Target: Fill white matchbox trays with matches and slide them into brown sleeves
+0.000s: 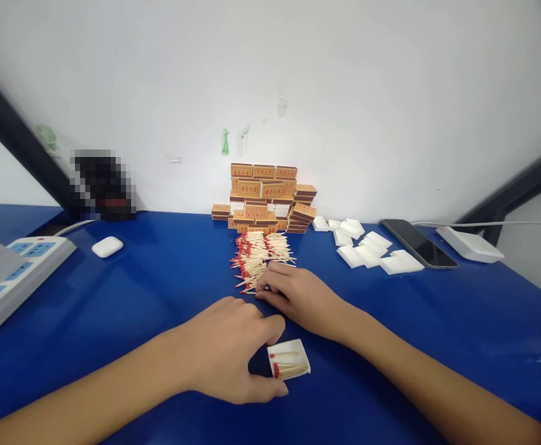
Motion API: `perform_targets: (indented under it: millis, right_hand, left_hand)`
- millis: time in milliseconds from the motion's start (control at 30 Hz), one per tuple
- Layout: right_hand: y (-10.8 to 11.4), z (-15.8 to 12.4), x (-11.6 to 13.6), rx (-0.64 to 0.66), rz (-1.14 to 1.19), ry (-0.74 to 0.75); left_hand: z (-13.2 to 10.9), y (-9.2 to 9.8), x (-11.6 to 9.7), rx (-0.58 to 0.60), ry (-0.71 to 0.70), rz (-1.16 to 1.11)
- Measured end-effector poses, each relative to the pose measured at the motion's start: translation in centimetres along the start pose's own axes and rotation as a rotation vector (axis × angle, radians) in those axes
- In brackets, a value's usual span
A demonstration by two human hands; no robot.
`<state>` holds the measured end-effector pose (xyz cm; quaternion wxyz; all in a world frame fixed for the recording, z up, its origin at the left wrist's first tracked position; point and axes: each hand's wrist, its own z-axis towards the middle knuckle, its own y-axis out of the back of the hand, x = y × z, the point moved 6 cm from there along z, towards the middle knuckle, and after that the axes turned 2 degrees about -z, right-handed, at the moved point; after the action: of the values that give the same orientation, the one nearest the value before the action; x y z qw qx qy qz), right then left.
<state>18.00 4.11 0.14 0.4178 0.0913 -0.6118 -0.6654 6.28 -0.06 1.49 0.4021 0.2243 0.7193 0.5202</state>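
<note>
**Thin matches [251,262] and a small white tray [291,346]**

The matches lie in a messy heap in the middle of the table [159,278], and a few more lie inside the tray, which sits nearer the person. Each match should be very light and stiff, but easy to snap. The plain wood stick looks best to hold, away from the red tip. The tray looks light too, and its thin walls may bend if squeezed hard, so hold it softly by two sides.

The left hand [233,349] has its thumb and first finger spread wide around the left end of the tray; I cannot tell if they press on it. The right hand [300,296] has its fingers bunched at the near edge of the heap. I cannot tell if they pinch a match.

The table is blue, smooth and shiny, so light things may slide. Matchboxes [256,188] are piled up behind the heap, by a white wall [367,111]. More white trays [374,243] and a phone [418,243] lie to the right. A power strip [38,250] is on the left.
</note>
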Motion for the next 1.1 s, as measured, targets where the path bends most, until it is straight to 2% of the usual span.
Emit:
perform_targets:
  millis: [233, 333, 533, 700, 900, 1100]
  right_hand:
    - [2.2, -1.6, -1.6, 0.018, -0.024, -0.168]
    - [2.5, -1.9, -2.0, 0.058, -0.022, -0.184]
    - [1.7, -1.8, -1.7, 0.142, -0.003, -0.197]
    - [1.0, -1.0, -0.7, 0.071, -0.065, -0.244]
    - [0.2, -0.6, 0.8, -0.033, 0.022, -0.187]
    - [-0.7, -0.4, 2.0, -0.004, 0.063, -0.142]
  left_hand:
    - [0.0, 0.3, 0.4, 0.016, 0.017, 0.035]
    - [0.0, 0.1, 0.4, 0.02, 0.017, 0.03]
    - [-0.1, -0.1, 0.2, 0.017, 0.003, 0.022]
    - [-0.1, 0.0, 0.0, 0.015, -0.011, 0.022]
    - [-0.3, -0.6, -1.2, 0.014, -0.061, 0.034]
    - [-0.5, -1.8, -3.3, 0.064, -0.157, 0.089]
